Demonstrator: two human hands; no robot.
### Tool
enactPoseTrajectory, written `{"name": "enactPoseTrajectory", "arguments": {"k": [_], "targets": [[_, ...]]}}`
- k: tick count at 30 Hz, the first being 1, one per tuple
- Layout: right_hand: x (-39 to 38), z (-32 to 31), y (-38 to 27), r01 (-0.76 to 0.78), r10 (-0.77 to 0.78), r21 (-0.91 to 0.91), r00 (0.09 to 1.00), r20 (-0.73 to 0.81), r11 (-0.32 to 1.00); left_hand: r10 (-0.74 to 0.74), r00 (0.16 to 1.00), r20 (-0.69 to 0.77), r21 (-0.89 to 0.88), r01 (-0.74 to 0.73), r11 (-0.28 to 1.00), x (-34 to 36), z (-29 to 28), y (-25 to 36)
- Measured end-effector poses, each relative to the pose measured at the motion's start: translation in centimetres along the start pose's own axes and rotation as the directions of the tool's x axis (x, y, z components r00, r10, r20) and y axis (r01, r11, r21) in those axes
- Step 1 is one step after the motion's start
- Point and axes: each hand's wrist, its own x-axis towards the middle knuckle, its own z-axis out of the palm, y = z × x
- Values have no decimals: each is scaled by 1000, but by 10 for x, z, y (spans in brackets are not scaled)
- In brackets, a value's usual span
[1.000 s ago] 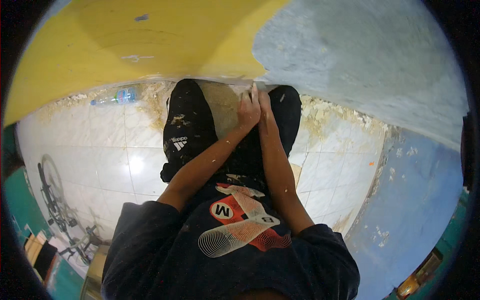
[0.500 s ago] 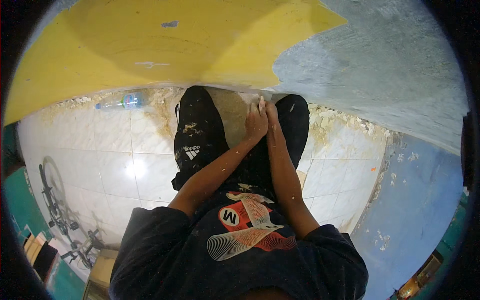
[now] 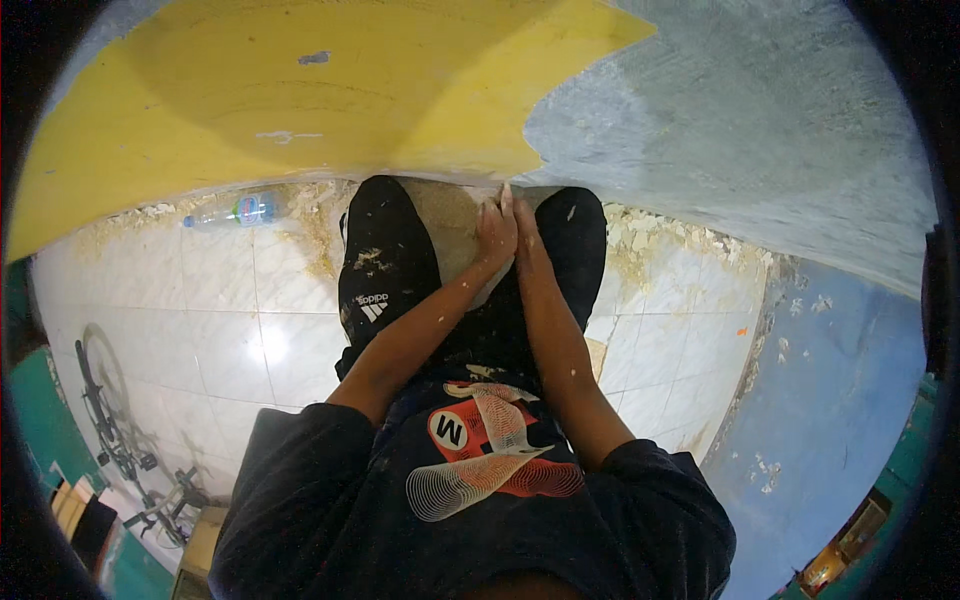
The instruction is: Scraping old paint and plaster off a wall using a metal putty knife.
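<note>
My left hand (image 3: 497,231) and my right hand (image 3: 529,236) are pressed close together between my black-trousered knees, fingers closed, at the foot of a wall painted yellow (image 3: 340,80) and mottled grey (image 3: 750,120). Pale, dusty fingertips reach the wall's base, where a small greyish shape shows. What they grip, if anything, is too small and hidden to name. Dull brown, rough floor shows between my knees, and light flakes speckle my trousers and forearms.
A plastic bottle (image 3: 235,210) lies along the wall at left, among peeled flakes (image 3: 660,230) that also line the right side. Around me are white tiles (image 3: 220,340), a bicycle (image 3: 135,455) lower left, a box (image 3: 205,540) and a peeling blue wall (image 3: 800,390) at right.
The view has shifted slightly, so wall, bottle and knees sit lower in the picture than a second ago. Both hands remain together at the wall's foot, with only small shifts.
</note>
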Motion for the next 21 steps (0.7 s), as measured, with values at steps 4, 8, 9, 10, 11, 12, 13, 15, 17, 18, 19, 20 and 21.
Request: {"name": "enactPoseTrajectory", "arguments": {"k": [4,8,9,10,11,12,13,15,17,18,19,20,21], "targets": [[16,21,8,-128,127,402,991,29,907,134,989,-63,119,-126,985,6,5,-22],[28,30,10,-380,550,839,826,119,390,-96,985,142,-148,117,982,26,0,-43],[26,29,10,-415,551,836,817,169,360,-118,985,125,-130,134,982,28,-2,-46],[20,30,8,-466,563,817,797,220,340,-153,971,183,-160,184,970,26,-4,-47],[12,29,6,-331,480,837,872,95,435,-210,938,277,-168,262,950,22,-6,-42],[4,28,1,-233,462,846,887,-17,480,-168,956,241,-188,215,958,15,-8,-35],[-9,25,-3,-77,326,888,941,-85,453,-82,972,220,-273,142,951,-2,-10,-27],[-43,12,-13,46,225,976,970,-95,213,2,981,194,-355,68,932,-40,-18,-1],[-79,-9,-32,112,116,994,987,-113,13,258,935,242,-358,-161,920,-82,-31,32],[-94,-22,-47,140,80,990,987,-142,37,176,947,267,-310,-88,947,-100,-37,50],[-108,-38,-63,351,-183,707,935,-305,614,346,911,225,-413,-233,881,-113,-42,67],[-119,-55,-80,352,-180,706,934,-309,615,521,837,166,-516,-376,769,-124,-47,83],[-130,-73,-97,162,-95,906,986,-135,392,505,847,166,-506,-367,781,-134,-52,97]]}}
